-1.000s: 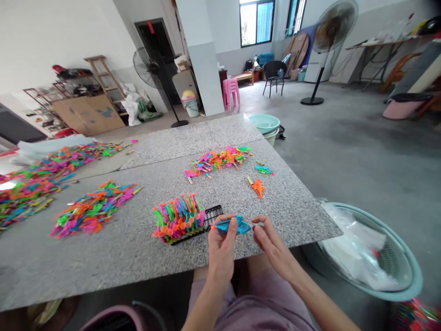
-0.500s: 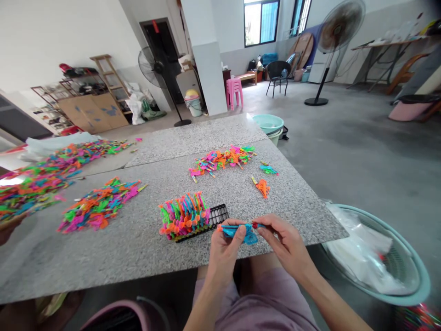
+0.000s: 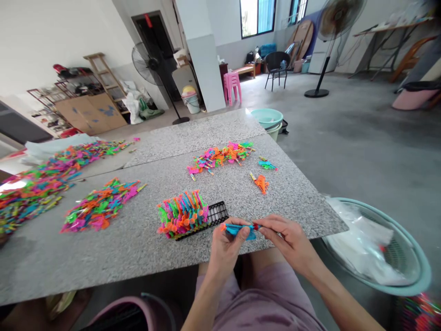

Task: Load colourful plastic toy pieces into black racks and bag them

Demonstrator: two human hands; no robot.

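blue toy (image 3: 251,235) in left hand (image 3: 225,248); red tip (image 3: 256,226), right hand (image 3: 287,236)

A hand could pass over the table (image 3: 240,201) between the black rack (image 3: 218,213) and the orange toy (image 3: 261,184). The rack and its toys (image 3: 182,215) block the left hand's (image 3: 225,248) left side. Farther ahead, a toy pile (image 3: 223,156) blocks too.

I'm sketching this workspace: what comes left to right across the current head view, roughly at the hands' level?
Large colourful heap, smaller colourful heap, racked colourful pieces, left hand holding blue plastic piece, right hand, blue-green basin.
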